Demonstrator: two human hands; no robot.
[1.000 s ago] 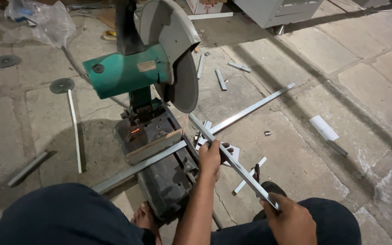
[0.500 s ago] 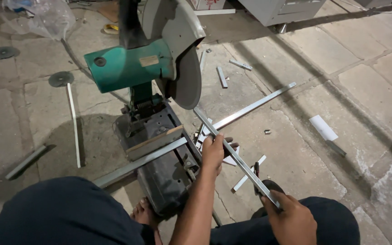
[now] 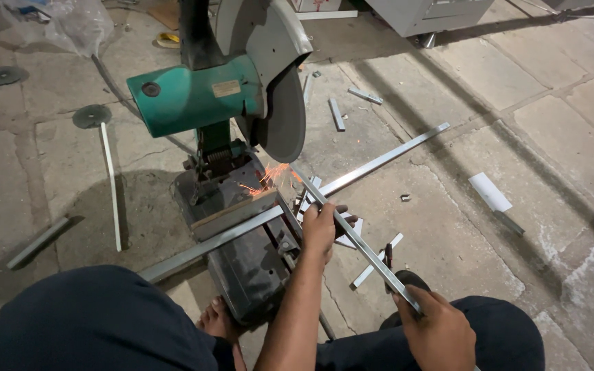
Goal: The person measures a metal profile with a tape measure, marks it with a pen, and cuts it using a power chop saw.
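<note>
A green chop saw [image 3: 194, 96] with a grey blade guard [image 3: 269, 41] stands on its dark base [image 3: 249, 268] on the concrete floor. Orange sparks [image 3: 266, 180] fly where the blade [image 3: 284, 127] meets a thin metal bar [image 3: 362, 244]. My left hand [image 3: 321, 230] grips this bar near the saw. My right hand [image 3: 438, 333] holds its near end, above my knee. A longer metal bar [image 3: 386, 159] lies across the base under the blade. My bare foot [image 3: 218, 319] rests against the base.
Short metal offcuts [image 3: 337, 113] lie behind the saw and beside the base [image 3: 376, 261]. A thin strip [image 3: 110, 185], two worn cutting discs [image 3: 92, 115], a plastic bag [image 3: 77, 24] and a bar [image 3: 36, 242] are to the left. A white piece [image 3: 489, 192] lies right; a grey cabinet [image 3: 434, 14] stands behind.
Bright sparks now fly at the blade where the thin bar meets it; half a second ago none showed. Both hands keep their grip on the bar.
</note>
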